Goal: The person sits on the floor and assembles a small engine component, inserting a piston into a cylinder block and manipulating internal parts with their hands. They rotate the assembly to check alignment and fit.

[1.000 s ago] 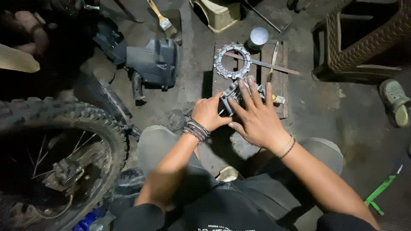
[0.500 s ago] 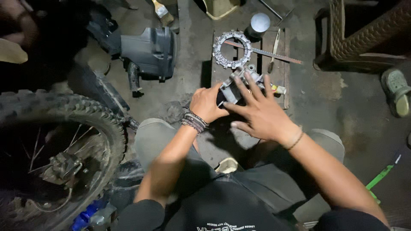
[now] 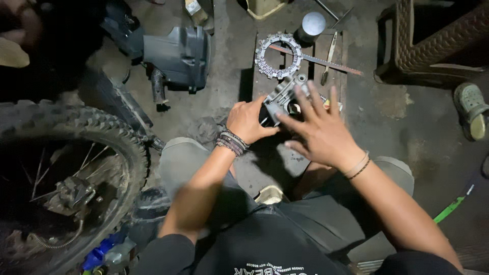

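Observation:
Both hands work on a grey metal engine part (image 3: 285, 94) that rests on a dark wooden board (image 3: 333, 56) on the floor. My left hand (image 3: 248, 121), with bead bracelets at the wrist, grips the part's near left side. My right hand (image 3: 318, 130) lies over its right side with the fingers spread and pressing on it. Just beyond the part, a toothed ring-shaped clutch plate (image 3: 277, 55) lies flat on the board.
A long thin metal rod (image 3: 318, 59) and a silver cylinder (image 3: 311, 24) lie by the plate. A grey plastic bike cover (image 3: 178, 56) sits at left. A knobby motorcycle wheel (image 3: 66, 168) fills the lower left. A woven brown stool (image 3: 438, 35) and a shoe (image 3: 471, 109) are at right.
The view has shifted slightly, so the board and part sit higher in frame. Both hands stay on the engine part; the right hand's fingers have spread further across it.

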